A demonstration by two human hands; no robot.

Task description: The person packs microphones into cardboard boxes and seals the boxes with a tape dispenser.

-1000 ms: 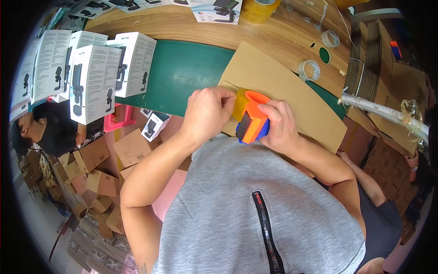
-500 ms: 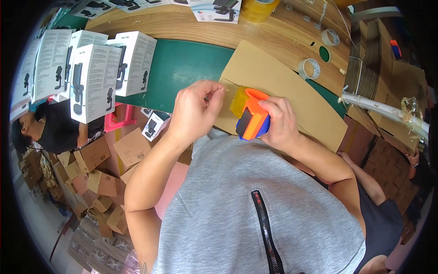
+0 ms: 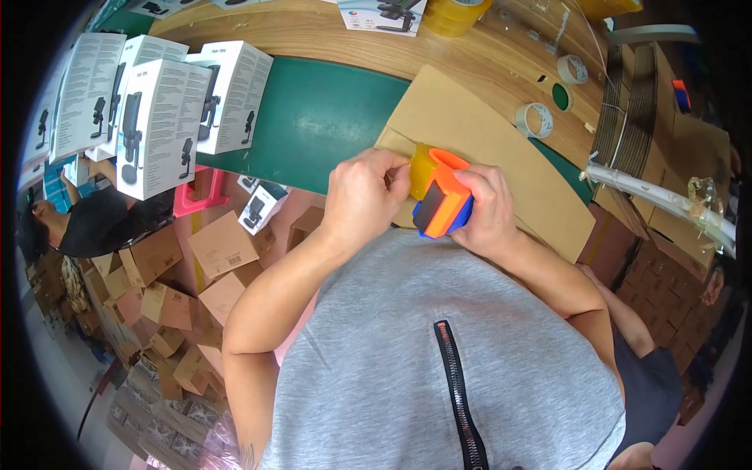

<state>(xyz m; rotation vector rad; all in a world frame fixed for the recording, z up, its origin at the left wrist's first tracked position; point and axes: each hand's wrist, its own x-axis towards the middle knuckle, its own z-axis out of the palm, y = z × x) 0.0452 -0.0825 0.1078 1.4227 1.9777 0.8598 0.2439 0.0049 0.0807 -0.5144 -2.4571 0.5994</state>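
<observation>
My right hand (image 3: 487,210) grips an orange and blue tape dispenser (image 3: 440,197) with a yellow-brown tape roll, held just above the near edge of a flat brown cardboard sheet (image 3: 486,141). My left hand (image 3: 362,196) sits right beside it, fingers pinched at the tape end on the roll's left side. The cardboard lies partly on a green cutting mat (image 3: 321,117) on the wooden table (image 3: 329,35).
Several white boxes picturing microphones (image 3: 157,102) stand at the table's left. Tape rolls (image 3: 534,119) lie at the right, a yellow roll (image 3: 456,14) at the back. Stacked flat cardboard (image 3: 674,117) is at right. Small brown cartons (image 3: 196,274) cover the floor; another person (image 3: 86,227) crouches at left.
My left hand has dropped from in front of the dispenser to pinch at the tape roll's left side. The dispenser has stayed in my right hand, nearly still.
</observation>
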